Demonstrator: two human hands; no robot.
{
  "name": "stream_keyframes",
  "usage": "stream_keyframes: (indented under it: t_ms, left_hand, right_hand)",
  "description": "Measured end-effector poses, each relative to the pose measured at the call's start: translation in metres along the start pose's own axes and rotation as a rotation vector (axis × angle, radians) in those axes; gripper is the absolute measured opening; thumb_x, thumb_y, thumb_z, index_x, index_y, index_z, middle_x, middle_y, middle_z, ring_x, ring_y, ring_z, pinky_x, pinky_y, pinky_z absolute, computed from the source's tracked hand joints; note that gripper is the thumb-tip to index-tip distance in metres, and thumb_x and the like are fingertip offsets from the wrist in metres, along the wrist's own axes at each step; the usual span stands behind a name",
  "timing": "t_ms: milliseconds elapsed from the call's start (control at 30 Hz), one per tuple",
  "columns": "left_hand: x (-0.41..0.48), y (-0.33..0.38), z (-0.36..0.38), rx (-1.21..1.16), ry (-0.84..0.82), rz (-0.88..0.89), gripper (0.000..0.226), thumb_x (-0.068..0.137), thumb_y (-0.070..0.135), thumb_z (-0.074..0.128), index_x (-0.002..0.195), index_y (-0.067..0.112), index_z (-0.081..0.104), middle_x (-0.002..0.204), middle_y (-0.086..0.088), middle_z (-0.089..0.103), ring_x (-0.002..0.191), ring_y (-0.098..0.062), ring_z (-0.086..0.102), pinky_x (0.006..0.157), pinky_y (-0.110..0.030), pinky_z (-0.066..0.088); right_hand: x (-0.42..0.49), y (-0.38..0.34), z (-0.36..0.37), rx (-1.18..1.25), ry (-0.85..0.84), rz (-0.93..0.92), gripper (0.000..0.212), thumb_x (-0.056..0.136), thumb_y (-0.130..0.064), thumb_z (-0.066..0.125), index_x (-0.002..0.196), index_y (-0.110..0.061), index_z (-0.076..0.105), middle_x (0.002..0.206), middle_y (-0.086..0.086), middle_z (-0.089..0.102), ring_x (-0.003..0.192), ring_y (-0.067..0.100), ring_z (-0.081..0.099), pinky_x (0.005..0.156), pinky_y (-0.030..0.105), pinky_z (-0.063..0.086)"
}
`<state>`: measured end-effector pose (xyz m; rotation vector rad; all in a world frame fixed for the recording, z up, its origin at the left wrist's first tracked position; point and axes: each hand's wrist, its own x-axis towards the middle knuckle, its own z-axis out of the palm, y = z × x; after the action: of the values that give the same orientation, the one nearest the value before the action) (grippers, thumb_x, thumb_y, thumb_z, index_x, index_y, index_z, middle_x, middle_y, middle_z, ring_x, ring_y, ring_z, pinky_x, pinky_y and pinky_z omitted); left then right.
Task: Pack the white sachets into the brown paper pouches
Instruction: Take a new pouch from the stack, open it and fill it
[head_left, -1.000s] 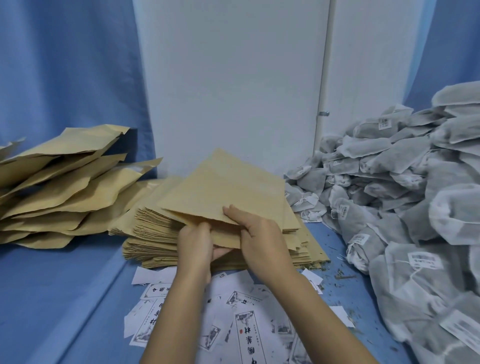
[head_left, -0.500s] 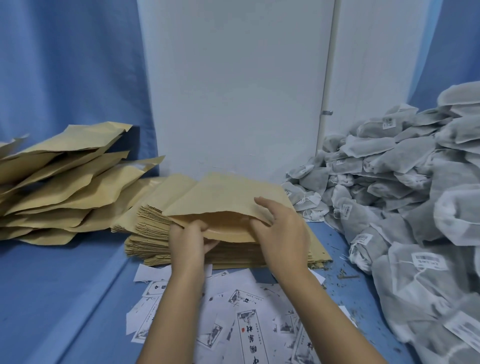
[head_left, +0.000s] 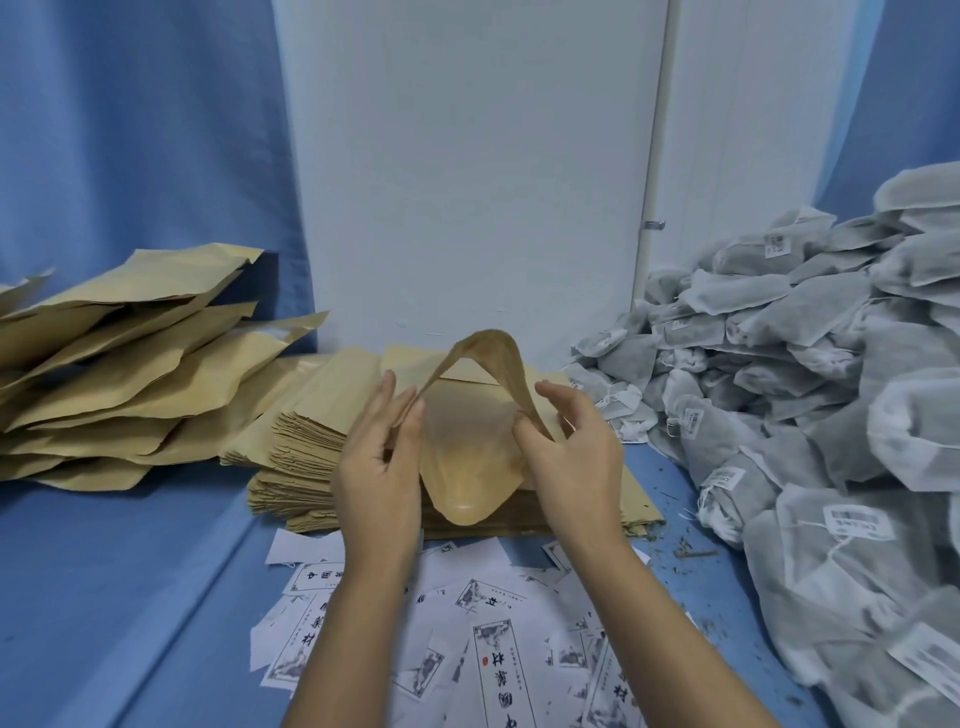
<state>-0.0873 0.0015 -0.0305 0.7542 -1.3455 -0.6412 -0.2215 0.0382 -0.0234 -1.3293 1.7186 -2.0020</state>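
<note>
The left hand (head_left: 379, 457) and right hand (head_left: 571, 457) pinch a brown pouch (head_left: 467, 467) open just above the stack (head_left: 301, 447); it looks empty. Next, one hand must fetch from the sachets (head_left: 779, 374) heaped right of the stack.

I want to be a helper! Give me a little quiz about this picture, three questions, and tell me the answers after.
1. True or false: the pouch that the left hand and right hand pull open already holds a sachet.
2. The pile of white sachets is on the person's: A left, B right, C lap.
3. Fill the gap: the printed paper slips lie on a ____ table.
Key: 1 false, it looks empty; 2 B; 3 blue.
</note>
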Motion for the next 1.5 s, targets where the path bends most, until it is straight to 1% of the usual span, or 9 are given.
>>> stream_keyframes:
  t_ms: [167,367,467,567,700,867,1033,1367,1500]
  left_hand:
    - [-0.004,0.004,0.008,-0.039,-0.048,0.08,0.027,0.096,0.025,0.051,0.111,0.046,0.059,0.128,0.02,0.057,0.123,0.01,0.044,0.1,-0.007,0.034]
    - [-0.011,0.006,0.022,0.101,-0.099,0.199,0.027,0.098,0.022,0.047,0.11,0.044,0.055,0.106,0.058,0.042,0.122,0.018,0.038,0.1,-0.003,0.028]
    - [-0.016,0.009,0.031,0.119,-0.002,0.238,0.03,0.096,0.026,0.045,0.119,0.018,0.063,0.121,0.03,0.055,0.12,0.001,0.049,0.098,-0.004,0.032]
    - [-0.018,0.013,0.034,0.163,0.089,0.236,0.05,0.096,0.038,0.039,0.113,0.0,0.066,0.111,-0.02,0.068,0.106,-0.03,0.063,0.09,-0.033,0.047]
    - [-0.015,0.016,0.034,0.109,0.176,0.139,0.067,0.088,0.051,0.031,0.112,0.0,0.066,0.094,-0.03,0.065,0.09,-0.041,0.06,0.073,-0.039,0.046]
    - [0.003,0.013,0.051,0.026,0.245,0.038,0.043,0.098,0.037,0.04,0.108,0.007,0.069,0.092,-0.016,0.069,0.087,-0.024,0.06,0.07,-0.023,0.041]
    - [0.032,0.002,0.082,0.013,0.272,0.024,0.034,0.1,0.026,0.044,0.103,0.004,0.069,0.09,-0.018,0.068,0.083,-0.021,0.058,0.072,-0.024,0.043]
    - [0.079,-0.02,0.135,-0.029,0.243,0.03,0.037,0.1,0.029,0.043,0.084,0.001,0.063,0.075,0.003,0.057,0.056,-0.005,0.046,0.053,-0.011,0.033]
    - [0.084,-0.026,0.14,-0.022,0.246,0.012,0.033,0.1,0.026,0.043,0.068,0.019,0.045,0.046,0.02,0.046,0.047,-0.001,0.042,0.047,-0.011,0.03]
  right_hand:
    - [-0.002,-0.001,0.002,0.083,0.019,-0.031,0.041,0.075,-0.045,0.071,0.112,-0.031,0.062,0.105,-0.026,0.059,0.104,-0.011,0.053,0.083,0.01,0.039]
    - [-0.006,0.001,0.002,0.153,0.073,-0.099,0.05,0.079,-0.064,0.037,0.099,-0.025,0.061,0.097,-0.013,0.065,0.094,0.001,0.058,0.077,0.017,0.042]
    - [-0.002,0.007,0.0,0.199,0.132,-0.055,0.052,0.081,-0.059,0.032,0.099,-0.02,0.061,0.094,-0.009,0.065,0.09,0.004,0.058,0.074,0.018,0.043]
    - [0.004,0.012,-0.005,0.301,0.214,0.035,0.05,0.085,-0.051,0.031,0.103,-0.018,0.064,0.101,-0.009,0.066,0.098,0.002,0.059,0.08,0.015,0.045]
    - [0.017,0.025,-0.016,0.383,0.303,0.172,0.034,0.091,-0.036,0.038,0.1,-0.018,0.065,0.101,-0.007,0.066,0.091,-0.001,0.061,0.083,0.02,0.048]
    - [0.062,0.069,-0.04,-0.05,0.216,0.331,0.03,0.093,-0.011,0.045,0.119,-0.016,0.059,0.117,0.002,0.062,0.105,0.019,0.056,0.082,0.029,0.041]
    - [0.118,0.115,-0.05,-0.754,-0.138,0.093,0.068,0.08,0.014,0.045,0.14,-0.016,0.042,0.141,0.012,0.041,0.126,0.029,0.042,0.092,0.036,0.041]
    - [0.2,0.161,-0.036,-1.589,-0.683,-0.306,0.07,0.096,-0.018,0.044,0.151,-0.031,0.003,0.16,0.003,-0.016,0.146,0.037,-0.004,0.113,0.053,0.018]
    - [0.212,0.173,-0.025,-1.579,-0.672,-0.244,0.059,0.099,-0.026,0.038,0.151,-0.032,0.01,0.16,0.002,-0.01,0.142,0.042,0.016,0.106,0.058,0.03]
